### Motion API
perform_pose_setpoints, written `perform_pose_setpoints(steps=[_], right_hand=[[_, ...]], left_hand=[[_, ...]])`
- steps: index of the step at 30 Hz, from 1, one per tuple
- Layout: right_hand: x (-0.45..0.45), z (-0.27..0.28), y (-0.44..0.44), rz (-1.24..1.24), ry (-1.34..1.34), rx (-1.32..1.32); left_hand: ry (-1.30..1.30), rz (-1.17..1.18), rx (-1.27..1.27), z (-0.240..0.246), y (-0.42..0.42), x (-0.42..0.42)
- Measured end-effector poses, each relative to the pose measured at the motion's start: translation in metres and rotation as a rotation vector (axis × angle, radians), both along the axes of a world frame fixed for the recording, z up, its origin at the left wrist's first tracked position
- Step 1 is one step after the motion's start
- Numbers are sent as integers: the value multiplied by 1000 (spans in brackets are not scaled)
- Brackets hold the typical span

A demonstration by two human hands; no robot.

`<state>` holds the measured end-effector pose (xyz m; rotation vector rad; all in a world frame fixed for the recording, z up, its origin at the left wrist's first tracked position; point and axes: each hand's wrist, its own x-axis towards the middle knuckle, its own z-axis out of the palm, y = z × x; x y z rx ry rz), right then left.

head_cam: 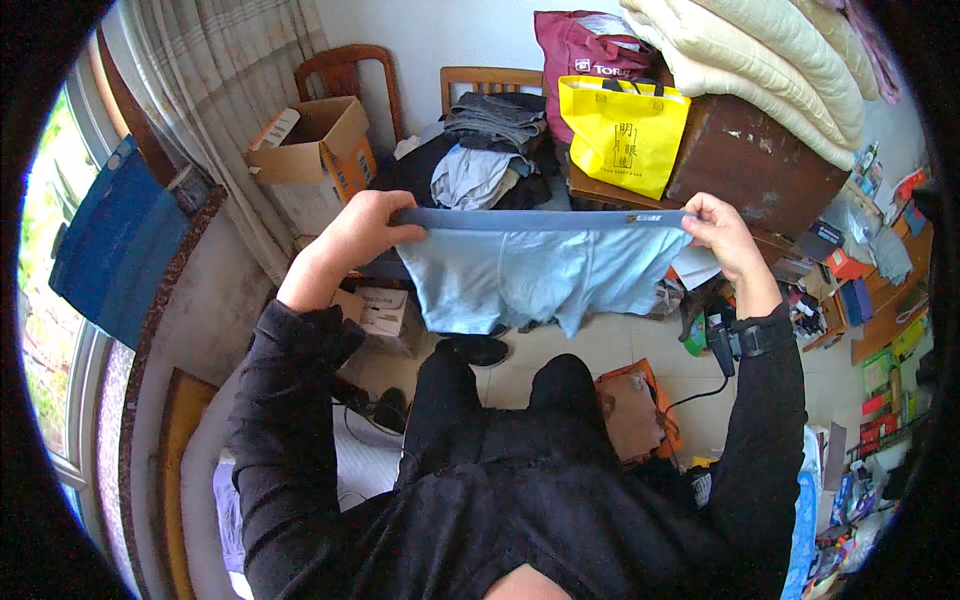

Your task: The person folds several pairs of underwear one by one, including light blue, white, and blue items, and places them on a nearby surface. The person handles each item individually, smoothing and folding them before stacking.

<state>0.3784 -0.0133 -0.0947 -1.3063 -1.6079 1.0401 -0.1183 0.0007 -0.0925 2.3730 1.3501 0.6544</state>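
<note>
A pair of light blue boxer briefs [517, 270] hangs stretched out in front of me, its grey-blue waistband [525, 220] pulled straight. My left hand [375, 225] pinches one end of the waistband between thumb and fingers. At the other end, close to a small printed mark, my right hand [716, 229] grips the band the same way. The legs of the briefs dangle free above the floor. Just beyond the waistband lies a pile of dark and grey folded clothes [495, 124], with a crumpled light grey garment [472, 176] at its near side.
An open cardboard box [315, 150] stands at the left near a wooden chair [352, 60]. A yellow bag [626, 135] and a maroon bag [592, 52] stand at the back right, beside stacked cream quilts [757, 67]. An orange-edged box [634, 412] sits on the tiled floor by my knee.
</note>
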Motion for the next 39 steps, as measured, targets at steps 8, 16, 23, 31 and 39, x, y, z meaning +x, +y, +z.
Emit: perform_pose_setpoints(steps=[8, 16, 23, 31, 39], right_hand=[[-2, -8, 0, 16, 139, -84], [-7, -45, 18, -55, 279, -129], [-19, -118, 46, -168, 422, -484], [-127, -118, 18, -73, 610, -296], [-198, -101, -21, 42, 662, -26]], left_hand=[[-261, 76, -166, -12, 9, -4], [-783, 53, -432, -68, 30, 6], [-663, 482, -718, -116, 41, 19], [-664, 259, -442, -126, 27, 95], [-459, -77, 194, -114, -55, 148]])
